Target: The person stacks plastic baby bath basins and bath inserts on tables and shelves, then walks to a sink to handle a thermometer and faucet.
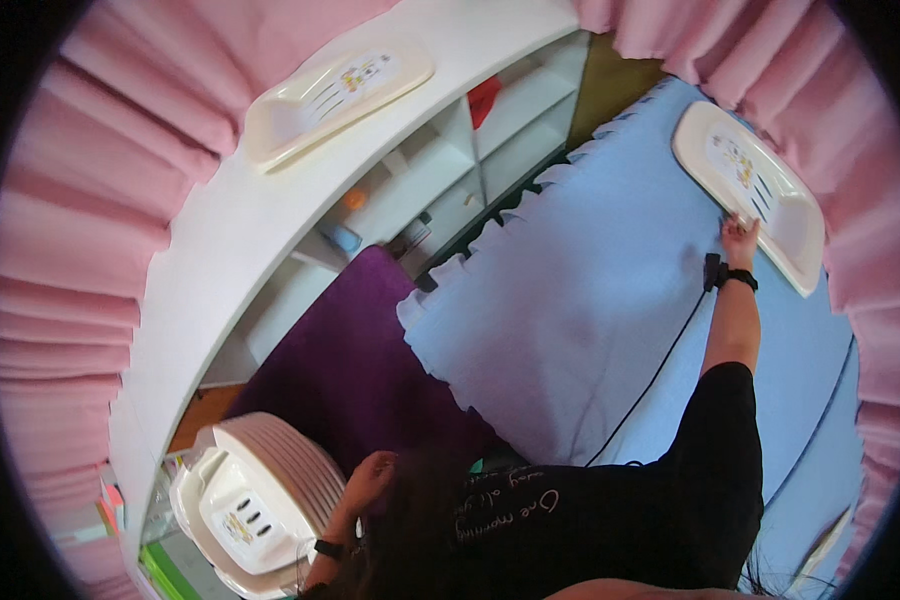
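- Right hand [740, 238]: at the near long edge of a cream tray; fingers partly bent, fingertips at the rim; whether they pinch it or merely rest there cannot be told.
- Cream tray [787, 212]: shallow, rounded, with three slots and a printed cartoon; lies aslant on the blue cover, by the pink curtain at the right.
- Left hand [372, 477]: just beside the stacked trays; fingers loosely bent, part-way open, holding nothing.
- Stacked trays [288, 462]: several, cream, nested one in another, slotted face toward the lower left; lower left of the view.
- Second tray [285, 118]: cream, same pattern, on top of the white shelf unit.
- White shelf unit [195, 292]: long, open compartments holding small articles, one red [483, 101], one orange [354, 198].
- Purple cloth [345, 345]: between shelf unit and blue cover.
- Blue cover [550, 290]: ruffled edge; black cable [653, 378] across it, running up to the right wrist.
- Pink curtain [820, 110]: gathered in folds, around the scene.
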The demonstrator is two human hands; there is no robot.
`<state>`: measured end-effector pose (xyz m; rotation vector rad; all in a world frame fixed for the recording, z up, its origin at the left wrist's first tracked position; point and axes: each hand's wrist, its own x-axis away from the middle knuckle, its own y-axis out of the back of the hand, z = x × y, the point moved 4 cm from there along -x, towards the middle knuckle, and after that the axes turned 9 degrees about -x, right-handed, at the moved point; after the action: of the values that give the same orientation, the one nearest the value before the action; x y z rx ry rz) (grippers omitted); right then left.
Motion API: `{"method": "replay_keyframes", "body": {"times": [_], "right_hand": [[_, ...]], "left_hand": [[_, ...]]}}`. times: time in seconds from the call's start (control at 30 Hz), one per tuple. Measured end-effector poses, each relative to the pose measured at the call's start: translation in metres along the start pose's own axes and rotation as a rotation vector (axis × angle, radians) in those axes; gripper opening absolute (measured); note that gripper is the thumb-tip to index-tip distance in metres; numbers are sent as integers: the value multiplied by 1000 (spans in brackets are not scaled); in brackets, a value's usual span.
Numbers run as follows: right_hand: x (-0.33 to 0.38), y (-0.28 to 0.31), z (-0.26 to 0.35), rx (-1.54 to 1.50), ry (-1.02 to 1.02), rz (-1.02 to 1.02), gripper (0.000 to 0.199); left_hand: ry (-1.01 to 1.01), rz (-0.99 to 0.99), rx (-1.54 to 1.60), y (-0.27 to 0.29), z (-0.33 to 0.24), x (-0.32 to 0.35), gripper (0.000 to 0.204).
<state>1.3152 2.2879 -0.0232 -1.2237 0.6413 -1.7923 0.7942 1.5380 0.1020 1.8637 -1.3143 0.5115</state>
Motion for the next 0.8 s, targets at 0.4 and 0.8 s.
{"method": "replay_keyframes", "body": {"times": [0.4,0.8], "right_hand": [[145,-15,-14,233,-74,283,23],[443,-53,-197,204,-618,631,24]], "left_hand": [[-125,-77,-258,9,-40,41,29],[-351,-249,-166,38,64,151,28]]}}
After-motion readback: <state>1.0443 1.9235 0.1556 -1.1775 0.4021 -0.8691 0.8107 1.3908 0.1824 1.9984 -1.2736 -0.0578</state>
